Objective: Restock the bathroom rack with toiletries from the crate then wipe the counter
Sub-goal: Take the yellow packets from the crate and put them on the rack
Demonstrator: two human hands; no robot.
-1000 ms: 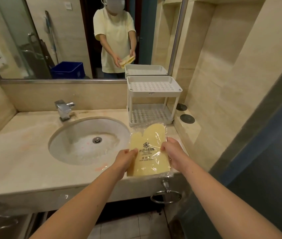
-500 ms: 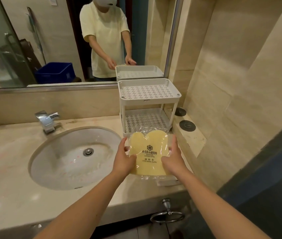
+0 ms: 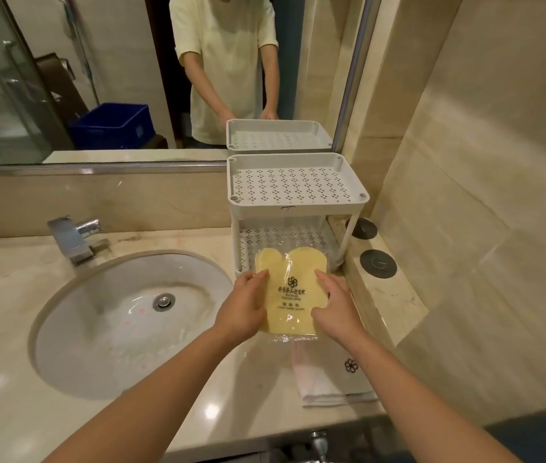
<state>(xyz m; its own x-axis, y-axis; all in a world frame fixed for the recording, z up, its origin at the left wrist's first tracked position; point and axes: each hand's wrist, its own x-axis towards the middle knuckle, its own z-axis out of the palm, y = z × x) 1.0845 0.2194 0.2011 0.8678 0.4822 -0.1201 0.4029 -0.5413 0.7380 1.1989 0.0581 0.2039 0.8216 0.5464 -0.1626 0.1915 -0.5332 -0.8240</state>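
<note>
left hand (image 3: 244, 305) and right hand (image 3: 335, 307) are gripping a plastic-wrapped yellow cloth (image 3: 293, 295) before a white perforated rack (image 3: 298, 204), floppy wrap risking snagging the lower rim.

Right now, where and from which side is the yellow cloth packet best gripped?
Grip the yellow cloth packet by its two side edges from the near end, as the left hand and right hand do: it is flat, thin, and points into the rack.

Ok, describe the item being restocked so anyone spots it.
Find the white two-tier rack right of the sink. At its lower shelf, left hand and right hand hold a clear packet. Its yellow cloth distinguishes it from the white towel nearby.
</note>
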